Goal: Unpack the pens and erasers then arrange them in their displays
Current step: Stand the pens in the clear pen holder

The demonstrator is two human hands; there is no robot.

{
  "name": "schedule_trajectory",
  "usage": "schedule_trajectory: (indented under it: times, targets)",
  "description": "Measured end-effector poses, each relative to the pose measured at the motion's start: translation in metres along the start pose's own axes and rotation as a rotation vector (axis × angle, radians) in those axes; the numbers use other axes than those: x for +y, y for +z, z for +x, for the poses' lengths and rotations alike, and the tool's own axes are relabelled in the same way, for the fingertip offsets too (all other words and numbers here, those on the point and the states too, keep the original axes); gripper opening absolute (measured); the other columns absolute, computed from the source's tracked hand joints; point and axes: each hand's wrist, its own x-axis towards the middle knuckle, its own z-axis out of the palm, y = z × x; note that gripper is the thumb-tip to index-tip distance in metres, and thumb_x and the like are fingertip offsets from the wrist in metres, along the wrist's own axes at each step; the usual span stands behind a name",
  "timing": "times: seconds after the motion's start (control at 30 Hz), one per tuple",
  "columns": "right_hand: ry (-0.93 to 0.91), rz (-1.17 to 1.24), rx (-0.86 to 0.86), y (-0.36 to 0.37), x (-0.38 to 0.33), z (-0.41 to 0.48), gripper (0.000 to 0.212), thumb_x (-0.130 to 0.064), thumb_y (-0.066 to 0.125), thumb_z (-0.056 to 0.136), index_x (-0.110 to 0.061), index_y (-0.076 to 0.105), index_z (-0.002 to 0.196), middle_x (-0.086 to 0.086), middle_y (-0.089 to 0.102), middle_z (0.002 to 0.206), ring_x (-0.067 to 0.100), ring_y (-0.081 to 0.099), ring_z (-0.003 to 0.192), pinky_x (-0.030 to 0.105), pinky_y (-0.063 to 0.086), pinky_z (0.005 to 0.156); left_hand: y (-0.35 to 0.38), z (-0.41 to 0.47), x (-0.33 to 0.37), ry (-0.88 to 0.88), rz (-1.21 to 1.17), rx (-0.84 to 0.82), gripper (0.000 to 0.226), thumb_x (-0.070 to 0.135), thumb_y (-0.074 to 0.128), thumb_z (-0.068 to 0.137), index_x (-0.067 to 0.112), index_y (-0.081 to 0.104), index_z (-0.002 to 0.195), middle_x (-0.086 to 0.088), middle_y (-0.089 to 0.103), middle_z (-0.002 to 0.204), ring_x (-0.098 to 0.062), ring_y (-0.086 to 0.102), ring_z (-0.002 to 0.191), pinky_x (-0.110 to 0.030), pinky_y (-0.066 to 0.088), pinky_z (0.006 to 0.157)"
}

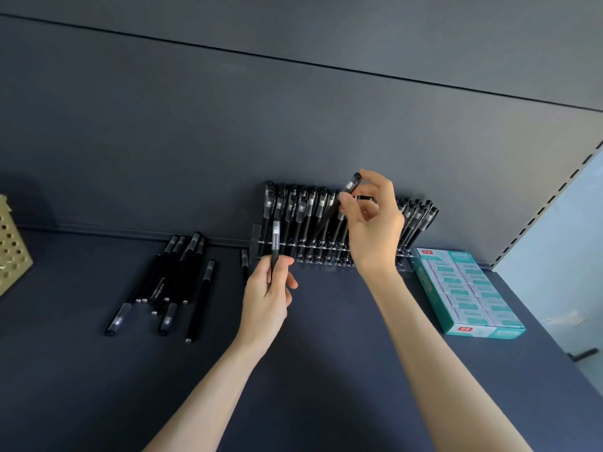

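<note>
A dark shelf (326, 353) fills the lower half of the frame, and a dark back panel (228, 125) rises behind it. At the right edge of the shelf lies an open teal and white box of erasers (470, 291), packed in two rows, just beside the right end of a clear acrylic pen display (256, 239) that stands against the back panel at centre. Black capped pens (301, 210) stand in the display in close rows, leaning back. Left of centre a pile of loose black pens (176, 278) lies on the shelf, and one more pen (244, 259) lies just by the display's left end. A yellowish perforated basket (13, 243) shows at the far left edge.

The right hand (375, 230) is raised in front of the display, its fingers (372, 177) curled and pinching a tilted black pen (329, 216) near the cap, the lower end down among the standing pens. The left hand (267, 298), lower and left, grips an upright black pen (276, 243) between thumb and curled fingers (292, 283), cap end up in front of the display
</note>
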Motion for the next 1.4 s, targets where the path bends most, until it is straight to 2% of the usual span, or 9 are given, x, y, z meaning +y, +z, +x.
schedule_trajectory:
  times: [0.17,0.27,0.37,0.5,0.83,0.97,1.13,1.27,1.4]
  targets:
    - [-0.126,-0.107,-0.025,0.012,0.01,0.003,0.032,-0.006,0.063,0.088,-0.017,0.056,0.117,-0.005,0.058,0.092,0.017,0.062,0.076,0.01,0.043,0.065,0.001,-0.001,0.001,0.024,0.059,-0.019,0.021,0.034,0.046,0.099,0.021,0.059,0.09,0.005,0.046,0.052,-0.006,0.035,0.042,-0.015,0.028,0.039]
    - [-0.162,-0.153,-0.059,0.017,0.014,0.0,0.032,-0.006,0.062,0.088,-0.013,0.057,0.119,-0.002,0.058,0.094,0.012,0.061,0.077,0.006,0.042,0.067,0.0,0.0,0.001,0.023,0.055,0.004,0.023,0.035,0.045,0.099,0.021,0.06,0.089,0.007,0.045,0.051,-0.006,0.034,0.042,-0.014,0.028,0.039]
    - [-0.148,-0.185,-0.1,0.02,0.019,-0.003,0.031,-0.007,0.062,0.088,-0.012,0.058,0.118,-0.01,0.056,0.09,-0.003,0.057,0.075,0.005,0.041,0.068,0.0,0.001,0.001,0.013,0.036,0.019,0.026,0.035,0.042,0.1,0.021,0.06,0.089,0.006,0.045,0.052,-0.005,0.034,0.04,-0.014,0.027,0.039]
    - [-0.098,-0.245,-0.151,0.02,0.027,-0.01,0.034,-0.01,0.064,0.088,-0.014,0.055,0.12,-0.02,0.053,0.084,-0.008,0.054,0.074,0.012,0.047,0.069,0.001,0.002,0.001,0.011,0.028,0.019,0.027,0.032,0.041,0.101,0.019,0.06,0.088,0.005,0.045,0.052,-0.004,0.033,0.04,-0.013,0.027,0.039]
    - [-0.136,-0.353,-0.208,0.021,0.028,-0.009,0.026,-0.007,0.063,0.088,-0.01,0.059,0.113,-0.008,0.06,0.077,0.019,0.061,0.071,0.044,0.053,0.072,0.001,0.001,0.003,-0.005,0.019,0.009,0.025,0.031,0.042,0.1,0.018,0.061,0.089,0.006,0.045,0.052,-0.003,0.035,0.041,-0.012,0.028,0.039]
    - [-0.133,-0.345,-0.229,0.017,0.027,-0.014,0.029,-0.005,0.061,0.088,-0.01,0.059,0.117,0.0,0.064,0.083,0.021,0.061,0.07,0.043,0.053,0.071,0.001,0.002,0.003,-0.019,0.005,0.004,0.024,0.026,0.042,0.099,0.017,0.062,0.089,0.004,0.045,0.053,-0.003,0.036,0.043,-0.009,0.03,0.04]
    - [0.002,-0.18,-0.201,0.006,0.02,-0.026,0.019,-0.017,0.064,0.088,-0.02,0.062,0.107,-0.01,0.063,0.078,0.003,0.058,0.072,0.014,0.046,0.067,0.001,-0.001,0.004,0.022,0.038,-0.098,0.02,0.029,0.045,0.099,0.019,0.062,0.095,0.004,0.044,0.056,-0.002,0.036,0.046,-0.01,0.03,0.042]
    - [0.235,0.054,-0.373,-0.002,0.015,-0.037,0.02,-0.025,0.072,0.081,-0.029,0.063,0.098,-0.007,0.072,0.079,0.01,0.067,0.075,0.023,0.054,0.07,0.003,-0.003,0.004,0.082,0.086,-0.185,0.021,0.026,0.049,0.099,0.01,0.061,0.097,0.001,0.04,0.059,-0.004,0.033,0.046,-0.013,0.028,0.043]
    - [0.249,0.121,-0.322,-0.006,0.012,-0.038,0.023,-0.015,0.071,0.082,-0.025,0.062,0.1,-0.003,0.072,0.078,0.017,0.069,0.076,0.028,0.055,0.071,0.005,-0.004,0.002,0.042,0.049,-0.196,0.018,0.021,0.048,0.099,0.013,0.065,0.098,0.004,0.046,0.06,-0.003,0.039,0.052,-0.013,0.033,0.047]
